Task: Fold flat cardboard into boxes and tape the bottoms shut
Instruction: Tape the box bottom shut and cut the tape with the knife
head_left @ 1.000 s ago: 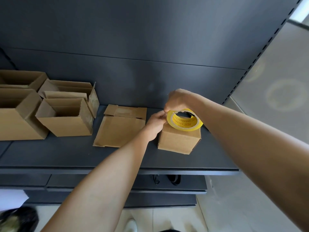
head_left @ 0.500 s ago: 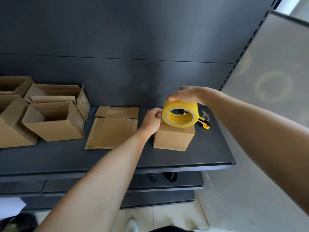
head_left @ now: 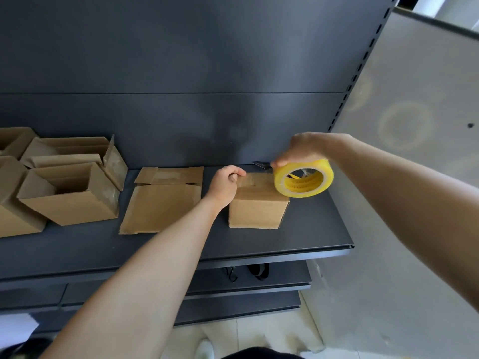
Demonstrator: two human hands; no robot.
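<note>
Two hands work on one small box [head_left: 256, 211], which stands on the dark shelf [head_left: 318, 229]. The left hand [head_left: 225, 184] has its fingers curled in. They hold the top left edge of the small box, with the thumb up on top. The right hand [head_left: 302, 149] grips one yellow tape roll [head_left: 303, 182] from above, and its fingers curl over the top of the roll. The roll hangs just under those fingers, right at the top right corner of the small box. A shiny strip of tape [head_left: 256, 180] lies across the box top, from the left fingers to the roll (it is see-through, so it is hard to make out).

Just behind the right fingers, one cutter [head_left: 261, 165] lies on the shelf. Its dark tip pokes out to the left of the roll, and a bit of yellow shows through the hole in the roll.

Just to the left of the left fingers lies one flat cardboard [head_left: 163, 206], not folded up, with its flaps toward the back wall.

Farther left of the left fingers there are four open boxes, all with their mouths up. The nearest box [head_left: 70, 206] is beside the flat cardboard. The second box [head_left: 67, 149] is behind it, touching it. The third box [head_left: 15, 221] and the fourth box [head_left: 13, 138] are farthest from the fingers, and the edge of the picture cuts them off.

Below both hands, two lower shelves [head_left: 259, 288] show under the top one.
</note>
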